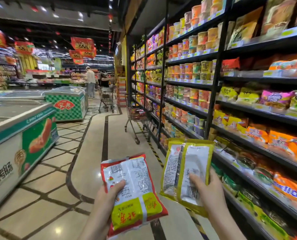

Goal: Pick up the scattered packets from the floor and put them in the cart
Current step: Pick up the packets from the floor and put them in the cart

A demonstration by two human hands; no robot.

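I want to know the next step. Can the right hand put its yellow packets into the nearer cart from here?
Probably not yet. The right hand grips the yellow packets, but the nearer cart stands well ahead along the aisle, with bare floor between.

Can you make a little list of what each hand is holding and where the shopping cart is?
left hand: holds a red packet
right hand: holds yellow packets
cart: ahead, beside the shelves on the right, some packets already inside
freezers: on the left
floor: no packets seen on it
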